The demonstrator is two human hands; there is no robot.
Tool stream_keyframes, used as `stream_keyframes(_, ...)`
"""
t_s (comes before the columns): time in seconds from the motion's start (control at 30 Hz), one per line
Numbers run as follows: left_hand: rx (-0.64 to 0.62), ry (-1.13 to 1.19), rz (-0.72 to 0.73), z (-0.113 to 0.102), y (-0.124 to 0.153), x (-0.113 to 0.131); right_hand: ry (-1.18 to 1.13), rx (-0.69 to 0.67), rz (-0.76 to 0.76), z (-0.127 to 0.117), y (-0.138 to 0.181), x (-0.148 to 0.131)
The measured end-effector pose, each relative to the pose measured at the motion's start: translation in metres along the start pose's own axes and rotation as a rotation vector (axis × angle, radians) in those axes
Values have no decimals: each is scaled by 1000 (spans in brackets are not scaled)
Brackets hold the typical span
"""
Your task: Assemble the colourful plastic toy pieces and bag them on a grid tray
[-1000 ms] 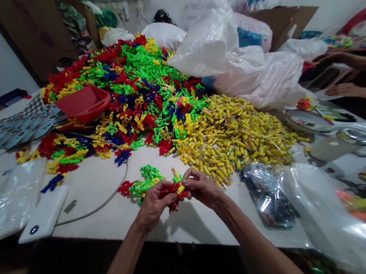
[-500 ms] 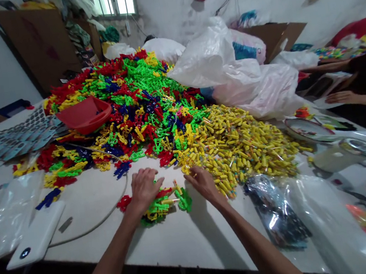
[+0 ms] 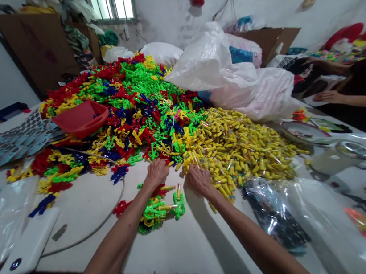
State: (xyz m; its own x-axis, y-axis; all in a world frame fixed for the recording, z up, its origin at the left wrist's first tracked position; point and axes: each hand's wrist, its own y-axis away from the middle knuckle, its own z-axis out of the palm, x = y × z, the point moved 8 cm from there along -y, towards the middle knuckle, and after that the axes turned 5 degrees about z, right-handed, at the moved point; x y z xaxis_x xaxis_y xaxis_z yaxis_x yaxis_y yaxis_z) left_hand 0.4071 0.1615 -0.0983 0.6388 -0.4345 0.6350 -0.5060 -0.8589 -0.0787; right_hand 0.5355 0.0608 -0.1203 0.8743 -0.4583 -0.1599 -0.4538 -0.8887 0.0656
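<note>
My left hand (image 3: 156,173) reaches forward to the near edge of a big heap of red, green, yellow and blue plastic toy pieces (image 3: 124,99), its fingers curled down among them. My right hand (image 3: 199,179) rests at the near edge of a pile of small yellow tubes (image 3: 238,143), fingers bent into it. What either hand grips is hidden. A small cluster of assembled green and red pieces (image 3: 157,208) lies on the white table (image 3: 190,244) between my forearms.
A red scoop (image 3: 81,119) sits on the heap. Large white plastic bags (image 3: 228,72) stand behind the tubes. Clear bags (image 3: 319,222) lie at the right, a white device with cable (image 3: 28,245) at the left. Another person's hand (image 3: 328,97) works at the far right.
A second ago both hands held a red and yellow piece together near me. They set it down on the small cluster and moved forward to the edges of the two piles.
</note>
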Motion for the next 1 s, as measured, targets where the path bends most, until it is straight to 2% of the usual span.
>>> stream_keyframes(0.1, 36, 193, -77, -9, 16, 2, -33, -2, 29, -4, -8, 4)
stream_keyframes(0.2, 20, 420, -125, -17, 44, 7, -71, -3, 52, -11, -9, 7)
stream_keyframes(0.33, -44, 756, -212, -21, 93, 10, -132, 16, 141, -20, 4, 25)
stream_keyframes(0.43, -55, 991, -308, -21, 123, 10, -293, 66, 157, -23, 21, 40)
stream_keyframes(0.57, -69, 1072, -356, -12, 145, 18, -596, 73, 58, -16, 45, 43)
stream_keyframes(0.63, -117, 1067, -347, -2, 151, 25, -664, 121, 43, -19, 51, 44)
stream_keyframes(0.7, -160, 1067, -332, 8, 156, 31, -637, 206, 31, -30, 53, 44)
stream_keyframes(0.8, -162, 1073, -338, 16, 160, 33, -458, 288, -10, -49, 45, 38)
stream_keyframes(0.87, -136, 1068, -351, 16, 163, 32, -258, 199, -60, -48, 37, 28)
stream_keyframes(1.0, -97, 1000, -329, 10, 168, 27, 36, -38, -155, -20, 34, 11)
